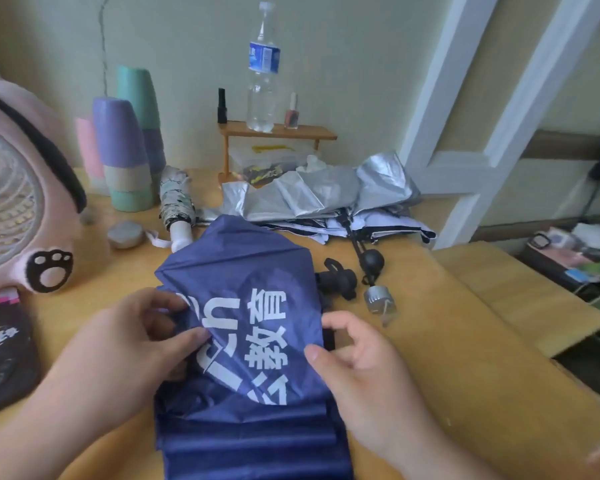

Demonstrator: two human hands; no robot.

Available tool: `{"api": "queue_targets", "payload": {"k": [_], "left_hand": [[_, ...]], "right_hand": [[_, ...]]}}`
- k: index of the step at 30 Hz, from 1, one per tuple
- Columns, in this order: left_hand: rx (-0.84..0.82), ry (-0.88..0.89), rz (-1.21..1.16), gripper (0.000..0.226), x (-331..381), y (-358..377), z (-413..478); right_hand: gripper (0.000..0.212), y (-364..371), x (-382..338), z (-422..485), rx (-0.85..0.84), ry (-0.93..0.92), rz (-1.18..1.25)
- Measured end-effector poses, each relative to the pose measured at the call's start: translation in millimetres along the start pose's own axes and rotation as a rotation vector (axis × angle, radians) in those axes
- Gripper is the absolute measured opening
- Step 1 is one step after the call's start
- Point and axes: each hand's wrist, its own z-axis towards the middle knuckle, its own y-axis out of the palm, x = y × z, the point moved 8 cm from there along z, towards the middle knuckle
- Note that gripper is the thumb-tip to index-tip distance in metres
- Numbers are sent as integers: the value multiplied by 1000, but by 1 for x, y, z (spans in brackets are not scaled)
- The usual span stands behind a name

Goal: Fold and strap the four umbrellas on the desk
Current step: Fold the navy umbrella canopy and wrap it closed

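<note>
Both your hands, left hand and right hand, pinch the navy printed fabric umbrella on the near bench. Uneven pleats could bunch, keeping the strap from closing.

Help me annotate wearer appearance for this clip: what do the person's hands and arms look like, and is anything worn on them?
The left hand and right hand are bare: no gloves, rings, watch or bracelet show. The left forearm and right forearm are also uncovered, with no sleeve in view. The right thumbnail looks short and unpainted.
</note>
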Motion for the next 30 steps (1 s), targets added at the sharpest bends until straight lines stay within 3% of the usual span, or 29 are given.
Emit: {"api": "queue_targets", "payload": {"k": [4, 10, 12, 15, 16, 18, 20, 23, 25, 28, 30], "left_hand": [[-4, -3, -128, 89, -14, 1, 8], [-65, 3, -156, 97, -10, 6, -1], [-66, 22, -170, 89, -6, 6, -4], [-6, 62, -175, 33, -3, 5, -6], [6, 55, -180, 27, -8, 5, -3], [12, 65, -178, 25, -12, 5, -2], [46, 115, -183, 25, -7, -1, -5], [121, 326, -122, 26, 12, -15, -12], [71, 468, -45, 26, 23, -16, -19], [-66, 430, -28, 27, 14, -10, -18], [-150, 339, -30, 14, 4, -1, -15]], "right_hand": [[31, 2, -1, -7, -46, -27, -2], [26, -8, -13, 11, -2, -12, -19], [29, -12, -26, 24, -1, -26, -78], [39, -13, -32, 48, -55, 100, -65], [33, -11, -29, 55, -98, 177, 26], [23, -6, -29, 63, -181, 284, 137], [34, -3, -27, 65, -239, 330, 115], [40, -2, -22, 65, -274, 327, 35], [30, 1, -26, 63, -297, 257, -33], [14, 5, -37, 67, -252, 109, -115], [12, 3, -42, 74, -183, 35, 19]]}}
